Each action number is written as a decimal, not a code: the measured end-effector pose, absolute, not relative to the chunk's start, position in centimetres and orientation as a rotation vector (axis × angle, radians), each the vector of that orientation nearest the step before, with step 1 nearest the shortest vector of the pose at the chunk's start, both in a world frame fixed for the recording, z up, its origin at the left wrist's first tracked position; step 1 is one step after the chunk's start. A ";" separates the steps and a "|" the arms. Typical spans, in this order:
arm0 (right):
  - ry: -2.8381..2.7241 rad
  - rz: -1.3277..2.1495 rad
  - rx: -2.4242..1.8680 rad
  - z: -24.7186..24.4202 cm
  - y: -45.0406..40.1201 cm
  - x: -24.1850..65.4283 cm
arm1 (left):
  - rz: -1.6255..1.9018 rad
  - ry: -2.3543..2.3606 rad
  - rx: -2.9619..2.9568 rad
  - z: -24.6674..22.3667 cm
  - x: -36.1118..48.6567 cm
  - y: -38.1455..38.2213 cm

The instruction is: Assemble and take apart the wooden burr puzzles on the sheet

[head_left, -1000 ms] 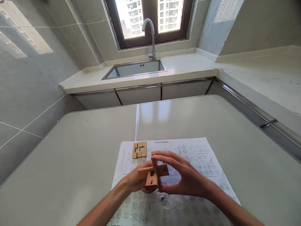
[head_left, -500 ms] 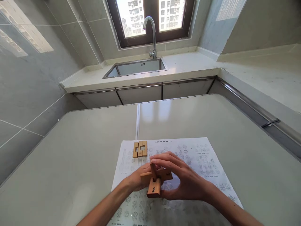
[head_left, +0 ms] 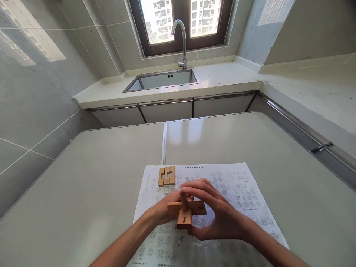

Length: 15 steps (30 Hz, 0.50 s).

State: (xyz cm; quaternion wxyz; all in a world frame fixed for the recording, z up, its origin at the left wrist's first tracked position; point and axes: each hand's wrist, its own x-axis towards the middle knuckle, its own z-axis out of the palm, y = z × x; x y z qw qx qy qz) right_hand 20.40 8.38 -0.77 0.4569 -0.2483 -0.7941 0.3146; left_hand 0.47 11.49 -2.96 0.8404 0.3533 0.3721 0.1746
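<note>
Several reddish-brown wooden pieces, interlocked in a cross shape [head_left: 184, 217], are held above a printed sheet [head_left: 236, 174]. One flat piece lies crosswise, another points toward me with a black mark on it, and a narrow one stands upright. My left hand [head_left: 164, 208] grips the assembly from the left and behind, its fingers partly hidden by the wood. My right hand [head_left: 215, 211] pinches it from the right, fingertips on top of the upright piece and thumb at the bottom. Lighter notched wooden pieces [head_left: 167, 180] lie side by side on the sheet's upper left.
The pale table [head_left: 122, 155] has a seam running away from me. Beyond its far edge stand a counter with a sink [head_left: 164, 85] and a faucet [head_left: 183, 44] below a window. Another counter runs along the right.
The cross-shaped assembly has tilted a little, its near end slightly higher and the upright piece leaning less. My right thumb is now lower at its bottom. The whole view has shifted slightly.
</note>
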 end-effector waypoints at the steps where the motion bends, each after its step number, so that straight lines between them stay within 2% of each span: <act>1: -1.939 0.797 -0.630 -0.7 8.4 20.5 | 0.355 0.787 0.727 -2.9 0.4 11.6; 5: -1.822 0.820 -0.758 -0.5 8.8 21.2 | 0.255 0.722 0.613 -2.5 0.2 11.9; 10: -1.692 0.748 -0.971 -1.0 10.1 22.9 | 0.313 0.632 0.596 -1.7 0.4 12.0; 15: -1.615 0.536 -1.253 -2.0 11.7 24.2 | 0.346 0.602 0.607 -1.6 0.6 11.8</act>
